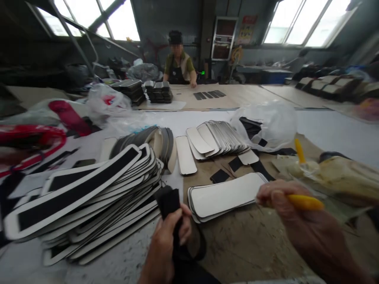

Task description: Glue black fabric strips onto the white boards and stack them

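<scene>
Left hand [166, 234] pinching black strip [167, 202] between thumb and fingers, length looping below; webbing-like, probably soft, light, limp, best held near flat end. Right hand [284, 209] wrapped around yellow handle [306, 202], smooth, likely hard plastic; far end cannot be made out. Between hands, pale panels [227, 195]: thin, rounded corners, probably stiffish; lift by edges. Leftward, fanned long panels [79, 189], black-centred. Beyond, crinkled translucent bag [278, 124].

A far table [248, 96] is attended by a person [188, 66] in an apron [177, 75].
Behind, a poster [248, 30] is seen beside a white-framed panel [225, 38].
</scene>
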`<state>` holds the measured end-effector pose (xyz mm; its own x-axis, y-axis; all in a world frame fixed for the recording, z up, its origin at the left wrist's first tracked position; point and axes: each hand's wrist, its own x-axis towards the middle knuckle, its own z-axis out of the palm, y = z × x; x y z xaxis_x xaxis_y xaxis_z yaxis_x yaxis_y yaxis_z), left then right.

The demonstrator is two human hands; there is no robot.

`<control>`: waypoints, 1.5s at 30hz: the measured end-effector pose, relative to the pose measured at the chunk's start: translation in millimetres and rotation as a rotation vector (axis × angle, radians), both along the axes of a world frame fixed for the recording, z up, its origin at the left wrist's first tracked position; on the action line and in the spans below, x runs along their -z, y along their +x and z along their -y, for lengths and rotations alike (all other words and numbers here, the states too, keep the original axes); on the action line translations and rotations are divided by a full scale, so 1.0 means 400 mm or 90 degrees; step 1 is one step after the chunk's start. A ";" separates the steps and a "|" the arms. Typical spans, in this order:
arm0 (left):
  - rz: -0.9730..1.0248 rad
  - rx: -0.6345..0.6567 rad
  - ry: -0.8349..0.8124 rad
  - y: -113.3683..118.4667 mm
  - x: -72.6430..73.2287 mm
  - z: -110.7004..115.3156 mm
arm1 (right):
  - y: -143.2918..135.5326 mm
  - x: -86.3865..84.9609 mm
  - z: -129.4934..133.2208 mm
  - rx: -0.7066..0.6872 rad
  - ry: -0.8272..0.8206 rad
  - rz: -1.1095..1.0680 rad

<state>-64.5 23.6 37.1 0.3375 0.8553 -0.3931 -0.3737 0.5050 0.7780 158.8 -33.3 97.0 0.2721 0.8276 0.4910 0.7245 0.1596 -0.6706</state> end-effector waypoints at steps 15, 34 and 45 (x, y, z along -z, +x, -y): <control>-0.093 0.084 0.022 0.109 -0.018 0.135 | -0.094 0.102 -0.041 -0.207 -0.238 -0.411; -0.249 -0.065 0.060 0.022 0.070 0.111 | 0.120 0.001 -0.080 -0.233 -0.380 -0.257; -0.387 -0.015 0.169 0.046 0.036 -0.051 | -0.031 0.060 -0.292 -0.464 -0.574 0.229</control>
<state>-46.1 43.9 22.9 0.1026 0.9539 -0.2821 0.1627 0.2637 0.9508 146.2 83.6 72.8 -0.4331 0.8134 -0.3883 0.8270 0.1873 -0.5301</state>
